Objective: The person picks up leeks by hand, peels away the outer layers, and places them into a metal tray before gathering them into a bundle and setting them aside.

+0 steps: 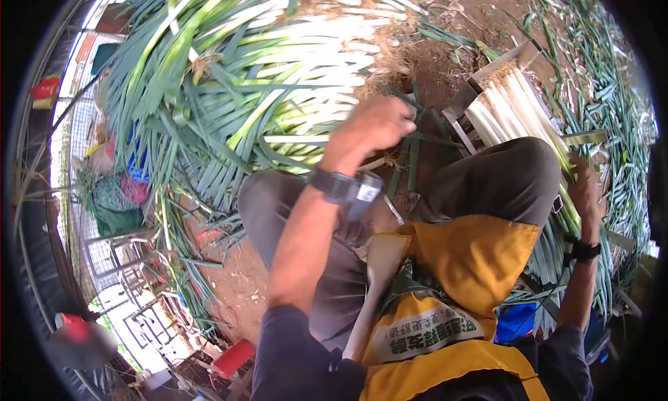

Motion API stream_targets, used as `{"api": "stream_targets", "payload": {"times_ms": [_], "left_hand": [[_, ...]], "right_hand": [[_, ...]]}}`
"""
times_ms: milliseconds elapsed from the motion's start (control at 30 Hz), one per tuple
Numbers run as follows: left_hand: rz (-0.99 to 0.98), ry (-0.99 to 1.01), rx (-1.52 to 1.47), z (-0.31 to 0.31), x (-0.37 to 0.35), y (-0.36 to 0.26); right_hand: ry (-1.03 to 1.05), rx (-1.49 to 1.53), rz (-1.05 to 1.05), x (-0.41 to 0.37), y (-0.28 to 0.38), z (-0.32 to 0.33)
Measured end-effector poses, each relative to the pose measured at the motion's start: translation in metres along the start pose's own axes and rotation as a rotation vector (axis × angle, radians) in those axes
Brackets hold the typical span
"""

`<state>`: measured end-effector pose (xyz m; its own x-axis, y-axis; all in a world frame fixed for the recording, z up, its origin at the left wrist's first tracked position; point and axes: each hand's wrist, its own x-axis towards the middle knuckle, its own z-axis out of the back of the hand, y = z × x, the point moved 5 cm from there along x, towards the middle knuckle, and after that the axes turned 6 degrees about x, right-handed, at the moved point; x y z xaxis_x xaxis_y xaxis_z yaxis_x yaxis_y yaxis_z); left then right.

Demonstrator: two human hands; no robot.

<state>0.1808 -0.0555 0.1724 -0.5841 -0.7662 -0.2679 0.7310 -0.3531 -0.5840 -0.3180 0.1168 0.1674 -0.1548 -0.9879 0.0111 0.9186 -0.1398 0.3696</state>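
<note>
Left hand [372,126], grip closed on leek leaves [412,154] at the near edge of a big leek pile [243,74]. Right hand [584,189] rests on trimmed leeks [511,105] in a metal trough [516,56]; whether its grip is closed cannot be told. A patch of dirt floor [445,67] lies between pile and trough.

Leek pile [278,74]: green leaves, white stalks, tan roots; trimmed leeks [511,108]: white; apron [480,262]: yellow, white label with dark print; trousers [278,213]: grey; sleeves [292,359]: navy; watch [335,185]: black; soil [445,60]: reddish brown.

left hand [372,126] blurred, right hand [586,191] — fingers unseen
</note>
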Motion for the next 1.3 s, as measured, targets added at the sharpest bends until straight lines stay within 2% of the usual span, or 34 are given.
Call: {"api": "stream_targets", "payload": {"times_ms": [67,100,133,200,300,333,400,467,500,567,600,633,667,733,833,933,967,1067,1100,1133,1200,1300], "left_hand": [[0.135,-0.081,0.022,0.043,-0.025,0.015],[0.148,-0.233,0.033,0.064,-0.042,0.014],[0.195,-0.238,0.033,0.082,-0.054,0.010],[0.083,-0.431,0.121,0.086,-0.065,0.032],[0.199,-0.299,0.075,0.082,-0.078,0.024],[0.162,-0.274,0.118,0.075,-0.080,0.019],[0.089,-0.224,0.210,0.058,-0.081,0.006],[-0.059,-0.302,0.242,0.048,-0.090,-0.016],[-0.066,-0.361,0.245,0.039,-0.092,-0.022],[-0.078,-0.436,0.252,0.024,-0.099,-0.035],[-0.080,-0.453,0.256,0.022,-0.105,-0.042],[-0.109,-0.554,0.390,0.020,-0.114,-0.048],[-0.134,-0.650,0.525,0.020,-0.121,-0.051],[-0.101,-0.539,0.487,0.034,-0.123,-0.051],[-0.069,-0.703,0.772,0.056,-0.142,-0.047],[0.000,-0.699,1.042,0.085,-0.152,-0.036],[0.020,-0.696,1.131,0.092,-0.154,-0.034],[0.052,-0.618,1.099,0.094,-0.144,-0.033],[0.046,-0.611,1.074,0.092,-0.140,-0.033],[0.037,-0.616,1.051,0.089,-0.136,-0.035],[0.026,-0.619,1.013,0.085,-0.129,-0.037],[-0.005,-0.626,0.975,0.083,-0.127,-0.035]], "right_hand": [[0.081,0.077,-0.005,0.040,0.063,0.042],[0.137,0.131,0.038,0.058,0.111,0.060],[0.192,0.183,0.080,0.069,0.162,0.070],[0.130,0.253,0.336,0.071,0.253,0.073],[0.583,0.305,0.438,0.099,0.337,0.019],[0.726,0.363,0.494,0.108,0.351,-0.018],[0.887,0.249,0.762,0.119,0.377,-0.091],[1.115,-0.054,0.797,0.115,0.408,-0.159],[1.135,0.312,0.826,0.114,0.406,-0.185],[1.069,0.447,0.741,0.120,0.407,-0.250],[0.932,0.271,0.733,0.124,0.408,-0.296],[0.810,0.093,0.708,0.129,0.407,-0.341],[0.752,0.073,0.647,0.133,0.422,-0.350],[0.633,0.038,0.522,0.134,0.460,-0.364],[0.355,-0.041,0.670,0.146,0.474,-0.402],[0.303,-0.024,0.682,0.146,0.479,-0.432],[0.212,-0.121,0.714,0.141,0.479,-0.433],[0.424,-0.063,0.487,0.129,0.477,-0.435],[0.382,-0.207,0.595,0.115,0.479,-0.439],[0.325,-0.212,0.603,0.097,0.475,-0.438],[0.765,-0.109,0.416,0.095,0.471,-0.443],[0.623,-0.077,0.487,0.101,0.465,-0.438]]}}
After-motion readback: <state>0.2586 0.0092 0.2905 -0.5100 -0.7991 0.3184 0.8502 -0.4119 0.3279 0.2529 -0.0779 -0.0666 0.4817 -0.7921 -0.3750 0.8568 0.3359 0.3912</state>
